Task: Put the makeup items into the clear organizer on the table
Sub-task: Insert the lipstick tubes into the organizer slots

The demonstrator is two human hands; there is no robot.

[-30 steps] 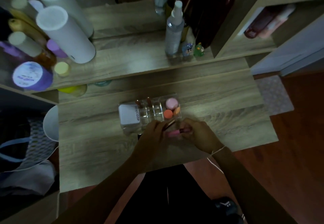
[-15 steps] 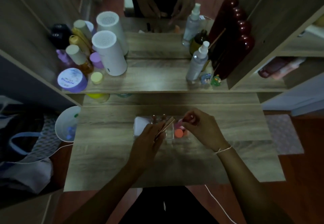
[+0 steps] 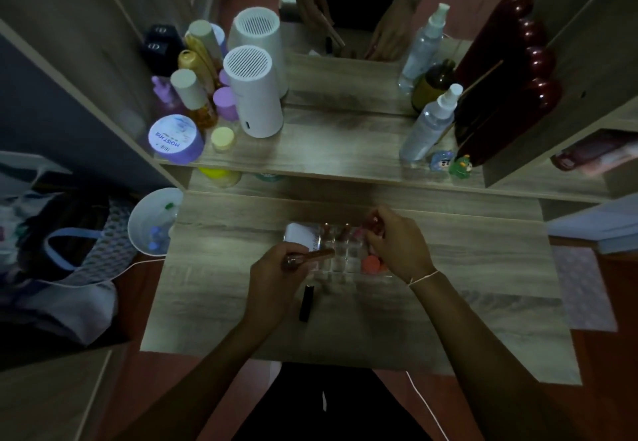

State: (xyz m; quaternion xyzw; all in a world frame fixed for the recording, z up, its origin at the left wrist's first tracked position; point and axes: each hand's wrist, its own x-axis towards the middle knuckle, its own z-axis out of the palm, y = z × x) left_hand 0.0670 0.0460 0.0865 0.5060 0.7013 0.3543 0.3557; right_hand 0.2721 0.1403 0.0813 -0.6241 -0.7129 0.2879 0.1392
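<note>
The clear organizer [image 3: 340, 263] lies on the wooden table [image 3: 466, 285] in front of me. It holds a white box [image 3: 299, 234] at its left end, lipsticks in the middle cells and an orange sponge [image 3: 371, 264] at the right. My left hand [image 3: 276, 282] grips a brown tube [image 3: 310, 257] over the organizer's left front corner. My right hand [image 3: 397, 244] pinches a small pink-red makeup item [image 3: 374, 221] above the organizer's right end. A black tube [image 3: 306, 302] lies on the table just in front of the organizer.
A raised shelf [image 3: 328, 154] behind holds a white cylinder [image 3: 253, 92], bottles and jars at the left and a spray bottle [image 3: 429, 123] and dark red object [image 3: 504, 85] at the right. A mirror stands behind. A white bin [image 3: 152, 223] sits at the table's left edge.
My view has tilted up. My right hand rose from the table's front with the pink item to the organizer's right end. My left hand now holds the brown tube low at the left corner.
</note>
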